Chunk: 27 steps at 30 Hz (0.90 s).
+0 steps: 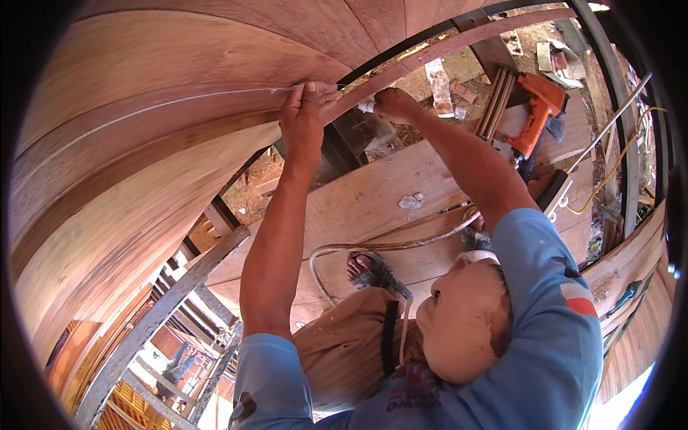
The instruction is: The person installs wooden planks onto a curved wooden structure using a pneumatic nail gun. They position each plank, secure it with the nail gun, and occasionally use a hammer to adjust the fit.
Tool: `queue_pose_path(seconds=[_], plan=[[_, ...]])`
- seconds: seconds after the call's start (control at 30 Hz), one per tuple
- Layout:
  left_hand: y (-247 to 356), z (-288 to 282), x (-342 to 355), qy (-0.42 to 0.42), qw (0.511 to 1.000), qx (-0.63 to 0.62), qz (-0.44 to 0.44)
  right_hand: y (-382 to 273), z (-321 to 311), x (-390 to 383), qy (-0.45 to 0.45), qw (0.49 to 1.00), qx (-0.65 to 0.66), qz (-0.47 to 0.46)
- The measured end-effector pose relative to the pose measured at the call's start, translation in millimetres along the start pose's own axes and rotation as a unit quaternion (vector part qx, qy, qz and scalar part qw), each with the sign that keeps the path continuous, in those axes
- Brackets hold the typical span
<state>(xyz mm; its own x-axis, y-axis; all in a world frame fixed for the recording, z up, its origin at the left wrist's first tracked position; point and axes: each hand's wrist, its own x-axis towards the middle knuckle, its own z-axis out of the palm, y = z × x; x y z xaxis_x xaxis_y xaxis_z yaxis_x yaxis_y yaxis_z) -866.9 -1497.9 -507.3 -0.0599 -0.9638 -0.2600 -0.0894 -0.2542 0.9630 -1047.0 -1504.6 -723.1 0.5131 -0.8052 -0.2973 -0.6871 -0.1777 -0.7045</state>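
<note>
My left hand [309, 107] is raised against the curved wall of wooden planks [179, 54], its fingers pinching a thin white string [215, 94]. The string runs left from these fingers along the planks. Just to the right, my right hand [398, 106] is closed around a small white object [367, 106] beside a narrow curved wooden strip [423, 59]. Only the end of that object shows, so its kind is unclear. An orange nail gun [539, 107] lies on the boards right of my right arm.
Wide wooden boards [408, 175] lie under my feet, with a hose [358, 247] looping across them. Metal scaffold bars [154, 326] stand at lower left. Thin wooden sticks [497, 104] lie beside the nail gun. A yellow cord [616, 168] hangs near dark posts at right.
</note>
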Motion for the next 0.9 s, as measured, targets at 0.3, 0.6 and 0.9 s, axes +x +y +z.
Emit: queue_pose_path(seconds=[0.3,0.6,0.9], plan=[[-17.9,14.9,8.3,0.028,0.997,-0.06,-0.035,-1.5,-97.7,-70.3,-0.004,0.986,0.127,0.107],[-40.2,56.9,-15.0,0.038,0.995,-0.042,-0.085,-62.7,-133.4,-122.5,-0.068,0.906,0.399,0.125],[-110.3,85.5,-6.2,0.006,0.951,-0.181,-0.249,-86.4,-66.1,-151.8,0.017,0.791,0.582,0.189]])
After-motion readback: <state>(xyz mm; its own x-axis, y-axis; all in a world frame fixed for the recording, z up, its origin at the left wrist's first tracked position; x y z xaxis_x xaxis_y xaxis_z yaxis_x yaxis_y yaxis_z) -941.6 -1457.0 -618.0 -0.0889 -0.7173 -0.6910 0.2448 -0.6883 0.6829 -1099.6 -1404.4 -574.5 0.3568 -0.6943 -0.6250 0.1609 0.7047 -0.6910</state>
